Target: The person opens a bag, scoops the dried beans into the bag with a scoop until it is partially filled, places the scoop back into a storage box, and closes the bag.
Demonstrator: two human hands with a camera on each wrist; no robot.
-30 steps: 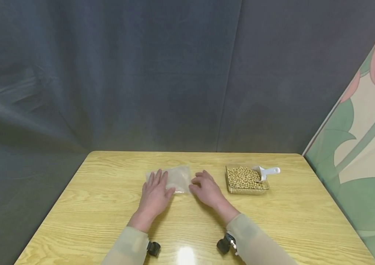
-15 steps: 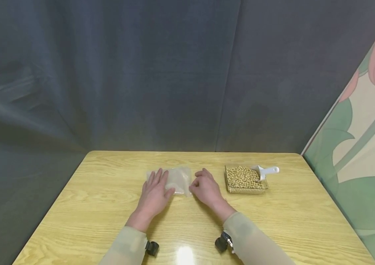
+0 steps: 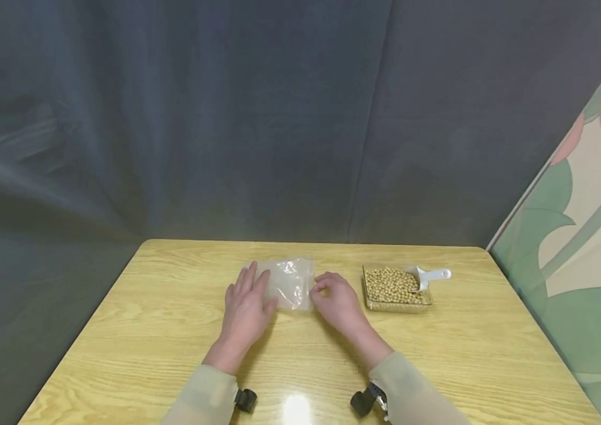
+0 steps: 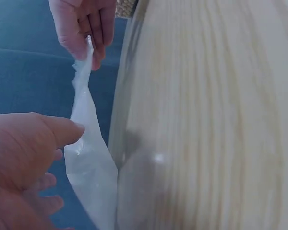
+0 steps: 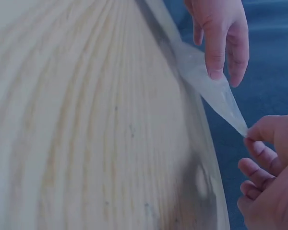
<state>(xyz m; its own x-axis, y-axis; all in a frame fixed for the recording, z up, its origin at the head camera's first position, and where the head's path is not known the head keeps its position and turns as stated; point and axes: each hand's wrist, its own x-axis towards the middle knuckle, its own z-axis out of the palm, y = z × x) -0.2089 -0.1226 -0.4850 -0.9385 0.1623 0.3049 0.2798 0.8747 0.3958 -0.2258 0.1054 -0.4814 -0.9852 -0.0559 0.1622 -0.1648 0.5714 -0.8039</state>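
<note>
A clear plastic bag (image 3: 291,284) lies between the two hands on the table, its right side lifted. With thumb and index finger, my right hand (image 3: 340,304) pinches the bag's right edge, as the right wrist view shows the bag (image 5: 209,86) drawn to a point there. My left hand (image 3: 244,310) rests on the bag's left part with its fingers straight. In the left wrist view the left thumb touches the raised bag (image 4: 89,158). Most of the bag's left end is hidden under the left hand.
To the right of the right hand stands a clear tub (image 3: 397,307) of yellowish beans (image 3: 388,285). A white scoop (image 3: 435,275) is stuck in it, its handle over the right rim. The wooden table (image 3: 162,330) ends at a dark curtain (image 3: 258,147) behind.
My right hand has closed its fingertips on the bag's right edge, and that side has risen. The bag has shifted slightly right and away. The left hand has barely moved.
</note>
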